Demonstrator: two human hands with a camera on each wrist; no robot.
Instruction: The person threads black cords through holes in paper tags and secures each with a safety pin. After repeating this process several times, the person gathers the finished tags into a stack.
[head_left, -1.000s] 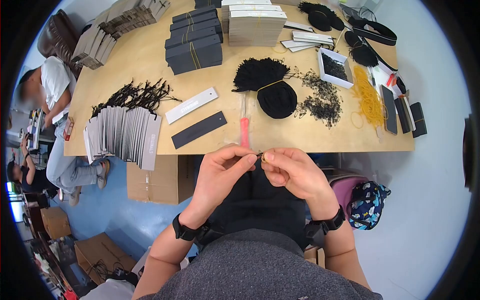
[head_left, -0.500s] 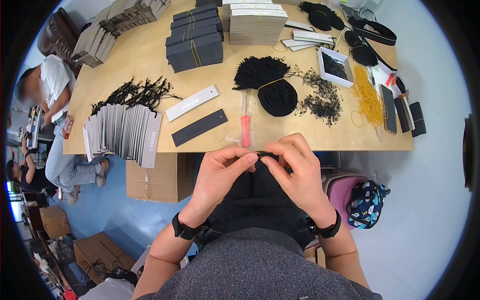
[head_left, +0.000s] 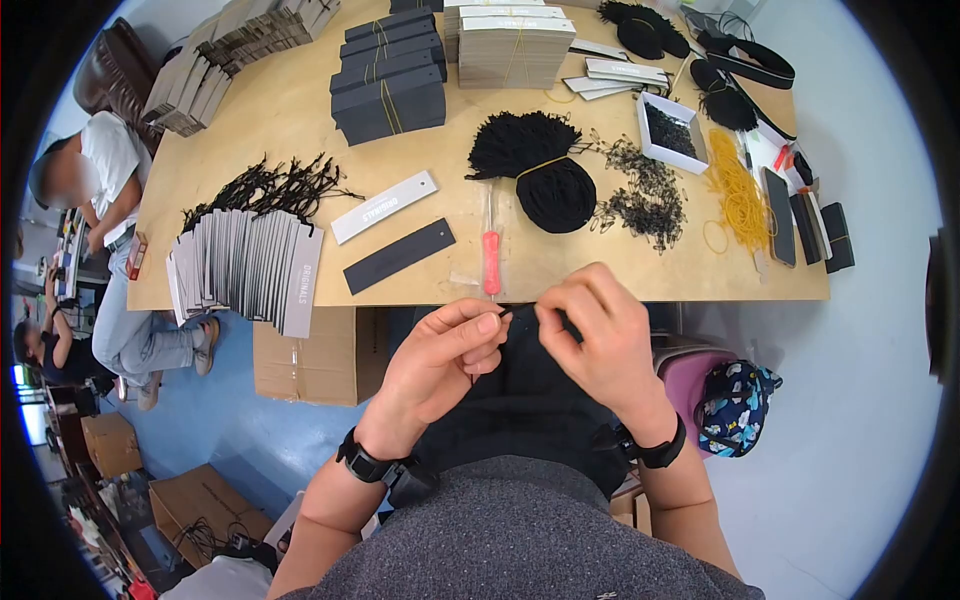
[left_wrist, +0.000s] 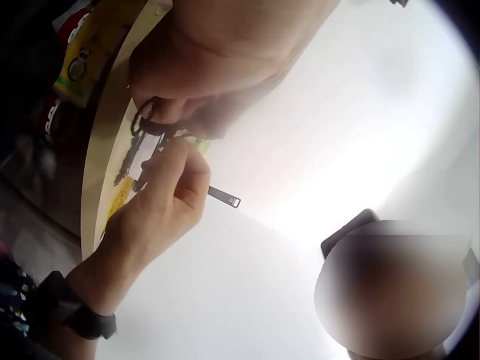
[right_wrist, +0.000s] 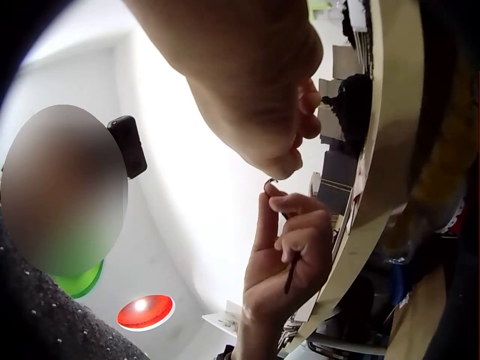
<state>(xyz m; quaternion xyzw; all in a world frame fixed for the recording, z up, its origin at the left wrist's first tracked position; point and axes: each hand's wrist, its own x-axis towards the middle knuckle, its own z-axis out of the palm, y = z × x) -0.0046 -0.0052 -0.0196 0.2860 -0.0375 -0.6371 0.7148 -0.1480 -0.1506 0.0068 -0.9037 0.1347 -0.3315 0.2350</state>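
Note:
Just in front of the table's edge, my left hand [head_left: 440,355] pinches a thin black cord [right_wrist: 290,277] between thumb and forefinger. A length of that cord hangs down past its curled fingers in the right wrist view. My right hand [head_left: 600,345] pinches the cord's other part with its fingertips, close to the left fingertips. A short dark stretch spans the small gap between the hands. Straight ahead on the table lie a red-handled tool [head_left: 491,262] with a thin shaft and a banded bundle of black cords [head_left: 555,195].
Left on the table [head_left: 300,130] are a row of corded tags [head_left: 245,265], a white tag [head_left: 384,208] and a dark tag [head_left: 399,256]. Black pins [head_left: 645,205], a white box [head_left: 672,132] and yellow rubber bands [head_left: 738,195] lie right. Banded card stacks [head_left: 388,105] stand behind.
My hands were fingertip to fingertip; the right hand has lifted, turned and drawn slightly right, opening a small gap spanned by the cord. My left hand has tilted, its lower fingers now showing.

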